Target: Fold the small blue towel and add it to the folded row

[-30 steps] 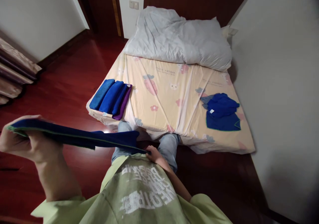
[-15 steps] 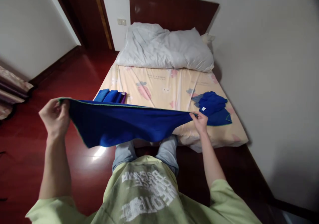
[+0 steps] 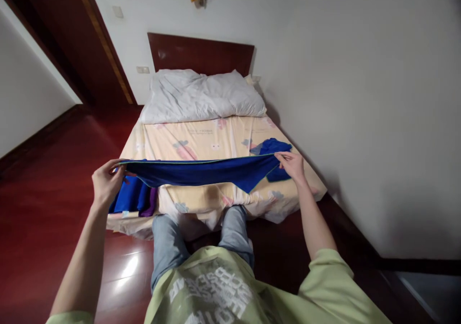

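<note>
A dark blue towel (image 3: 201, 171) with a green edge is stretched between my hands above the near part of the bed. My left hand (image 3: 109, 182) pinches its left corner, and my right hand (image 3: 291, 164) pinches the right corner. The top edge is nearly straight, while the lower part hangs loose. Below my left hand, folded blue and purple towels (image 3: 131, 194) lie in a row at the bed's left front. Behind my right hand is a crumpled blue cloth pile (image 3: 275, 146), partly hidden by the held towel.
The bed (image 3: 201, 139) has a cream sheet with a carrot print. A white quilt (image 3: 205, 95) lies bunched against the dark headboard (image 3: 201, 52). A white wall (image 3: 342, 98) runs along the right, with glossy red floor (image 3: 54, 180) on the left.
Both hands have carried the towel forward over the bed, and it hangs shallower with its edge more level. The view has tilted up and turned right, bringing a wall lamp into sight.
</note>
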Motion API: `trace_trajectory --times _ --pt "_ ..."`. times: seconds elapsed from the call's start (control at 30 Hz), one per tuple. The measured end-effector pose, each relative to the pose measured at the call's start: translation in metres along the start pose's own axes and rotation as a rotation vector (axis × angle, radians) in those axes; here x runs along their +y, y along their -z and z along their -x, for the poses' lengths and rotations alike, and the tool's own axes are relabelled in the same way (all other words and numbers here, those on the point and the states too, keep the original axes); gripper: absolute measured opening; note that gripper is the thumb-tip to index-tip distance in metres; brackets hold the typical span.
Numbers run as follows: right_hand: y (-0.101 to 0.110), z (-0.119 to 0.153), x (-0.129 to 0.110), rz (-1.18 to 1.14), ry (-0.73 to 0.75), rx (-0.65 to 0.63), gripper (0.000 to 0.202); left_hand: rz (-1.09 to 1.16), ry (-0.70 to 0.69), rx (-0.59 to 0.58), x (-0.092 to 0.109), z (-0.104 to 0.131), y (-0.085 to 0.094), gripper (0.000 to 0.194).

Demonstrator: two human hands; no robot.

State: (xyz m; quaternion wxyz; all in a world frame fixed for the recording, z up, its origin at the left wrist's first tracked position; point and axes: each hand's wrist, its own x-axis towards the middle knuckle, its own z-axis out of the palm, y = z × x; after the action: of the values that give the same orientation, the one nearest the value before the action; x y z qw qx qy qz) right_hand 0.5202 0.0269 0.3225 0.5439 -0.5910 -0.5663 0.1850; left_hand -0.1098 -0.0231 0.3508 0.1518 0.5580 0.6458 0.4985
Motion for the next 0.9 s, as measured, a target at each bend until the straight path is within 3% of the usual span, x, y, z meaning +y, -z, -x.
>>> trace_trajectory --times 0.17,0.37,0.6,0.9 --pt "0.013 0.001 -0.004 -0.077 -0.025 0.091 0.053 0.237 0.019 -0.022 0.006 -0.007 -0.012 0.038" --pt "0.031 0.003 0.002 -0.115 0.04 0.066 0.052 0.218 0.032 -0.008 0.009 -0.002 -0.014 0.042" --pt "0.042 0.011 0.01 -0.143 -0.018 0.046 0.051 0.249 0.029 -0.036 0.022 0.007 -0.018 0.056" --pt "0.039 0.009 0.01 -0.152 -0.041 0.057 0.055 0.233 0.027 -0.067 0.009 -0.008 -0.034 0.058"
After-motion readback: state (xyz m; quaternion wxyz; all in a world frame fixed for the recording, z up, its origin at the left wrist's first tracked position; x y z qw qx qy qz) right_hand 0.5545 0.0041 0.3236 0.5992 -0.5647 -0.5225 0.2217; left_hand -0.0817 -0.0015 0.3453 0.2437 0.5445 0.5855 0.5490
